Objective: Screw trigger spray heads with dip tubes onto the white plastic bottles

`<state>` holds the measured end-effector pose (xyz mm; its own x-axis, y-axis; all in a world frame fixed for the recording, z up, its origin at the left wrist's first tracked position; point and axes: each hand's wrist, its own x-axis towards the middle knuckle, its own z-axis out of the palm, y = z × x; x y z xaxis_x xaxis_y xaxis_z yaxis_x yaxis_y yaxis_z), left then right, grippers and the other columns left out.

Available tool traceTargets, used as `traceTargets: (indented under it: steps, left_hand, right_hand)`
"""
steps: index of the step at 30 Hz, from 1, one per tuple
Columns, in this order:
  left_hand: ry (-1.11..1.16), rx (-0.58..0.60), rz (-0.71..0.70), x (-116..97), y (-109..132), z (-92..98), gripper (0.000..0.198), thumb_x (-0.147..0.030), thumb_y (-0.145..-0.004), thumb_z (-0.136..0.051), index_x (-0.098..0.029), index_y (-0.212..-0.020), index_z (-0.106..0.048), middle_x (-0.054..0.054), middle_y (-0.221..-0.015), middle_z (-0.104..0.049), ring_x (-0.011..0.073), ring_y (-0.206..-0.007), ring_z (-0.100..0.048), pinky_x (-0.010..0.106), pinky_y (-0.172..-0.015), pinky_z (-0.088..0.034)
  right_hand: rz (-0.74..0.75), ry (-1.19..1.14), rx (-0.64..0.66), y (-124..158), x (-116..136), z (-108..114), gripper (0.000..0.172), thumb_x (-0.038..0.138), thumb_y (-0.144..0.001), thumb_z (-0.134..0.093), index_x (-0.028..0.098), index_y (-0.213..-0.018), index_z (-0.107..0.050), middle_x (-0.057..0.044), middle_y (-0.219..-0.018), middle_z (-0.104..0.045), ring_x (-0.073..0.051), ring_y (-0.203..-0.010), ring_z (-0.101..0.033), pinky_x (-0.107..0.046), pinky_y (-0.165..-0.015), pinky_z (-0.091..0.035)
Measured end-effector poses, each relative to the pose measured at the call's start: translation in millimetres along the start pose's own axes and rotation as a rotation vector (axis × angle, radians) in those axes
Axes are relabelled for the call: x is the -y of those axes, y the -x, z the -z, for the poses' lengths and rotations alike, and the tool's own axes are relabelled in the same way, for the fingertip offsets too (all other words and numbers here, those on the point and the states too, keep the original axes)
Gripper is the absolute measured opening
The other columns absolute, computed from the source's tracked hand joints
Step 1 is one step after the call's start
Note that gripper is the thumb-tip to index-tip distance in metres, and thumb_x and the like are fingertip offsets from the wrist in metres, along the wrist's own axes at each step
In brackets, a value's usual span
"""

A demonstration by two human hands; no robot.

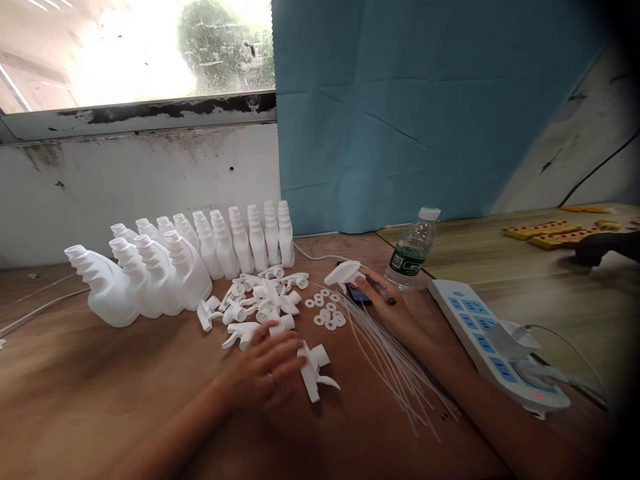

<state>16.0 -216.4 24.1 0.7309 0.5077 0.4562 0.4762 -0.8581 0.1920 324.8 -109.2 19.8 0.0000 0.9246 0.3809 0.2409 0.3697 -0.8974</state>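
My left hand [265,370] lies on the wooden table [100,387], fingers curled around a white trigger sprayer head [314,370]. My right hand [387,303] reaches forward, its fingertips touching a dark phone [356,293] beside another white sprayer head [344,273]. A pile of white sprayer heads [260,303] sits ahead of the left hand. Small white washers [326,310] lie scattered by the right hand. Thin clear dip tubes [390,360] fan out under the right forearm. White plastic bottles [175,267] lie in rows at the back left.
A clear water bottle [413,250] stands just behind my right hand. A white and blue power strip [495,347] with a plugged adapter lies at the right. Yellow pieces [555,233] and a dark object rest on the far right table. A blue cloth [425,113] hangs behind.
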Motion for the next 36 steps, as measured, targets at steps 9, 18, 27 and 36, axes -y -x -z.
traceTargets:
  steps: [9,18,27,36]
  left_hand:
    - [0.257,0.078,0.009,-16.6,-10.8,-0.3,0.021,-0.027,-0.093,-0.048,-0.020,-0.109,-0.061,0.012,-0.102,-0.069,0.0277,-0.107,-0.059,0.049,-0.108,-0.030]
    - [0.734,-0.342,0.455,-14.4,-13.3,-18.5,0.059,-0.041,-0.084,-0.067,-0.026,-0.133,-0.037,0.007,-0.105,-0.053,0.0175,-0.083,-0.051,0.031,-0.077,-0.046]
    - [0.672,-0.333,0.414,-9.3,-14.0,-19.5,0.029,-0.030,-0.085,-0.068,-0.024,-0.112,-0.059,0.005,-0.102,-0.061,0.0187,-0.092,-0.060,0.030,-0.079,-0.051]
    - [0.945,-0.364,0.587,-13.1,-16.5,-18.0,0.022,-0.021,-0.083,-0.063,-0.022,-0.096,-0.045,0.006,-0.112,-0.060,0.0164,-0.095,-0.062,0.025,-0.072,-0.054]
  right_hand:
    - [-0.034,-0.114,0.035,13.8,33.4,-9.0,0.027,0.045,-0.084,-0.067,0.024,-0.101,-0.068,-0.003,-0.085,-0.067,-0.021,-0.075,-0.064,-0.032,-0.070,-0.052]
    - [0.105,-0.055,0.447,46.0,43.3,-44.0,0.030,0.039,-0.078,-0.075,0.024,-0.101,-0.064,0.000,-0.075,-0.062,-0.016,-0.066,-0.057,-0.027,-0.059,-0.047]
    - [0.216,-0.117,0.637,62.7,65.1,-45.4,0.057,0.063,-0.085,-0.056,0.025,-0.128,-0.050,-0.009,-0.110,-0.064,-0.024,-0.100,-0.061,-0.036,-0.088,-0.048]
    - [0.067,-0.290,0.449,59.4,62.7,-36.7,0.024,0.044,-0.095,-0.052,0.028,-0.113,-0.056,-0.002,-0.090,-0.060,-0.017,-0.085,-0.059,-0.029,-0.078,-0.049]
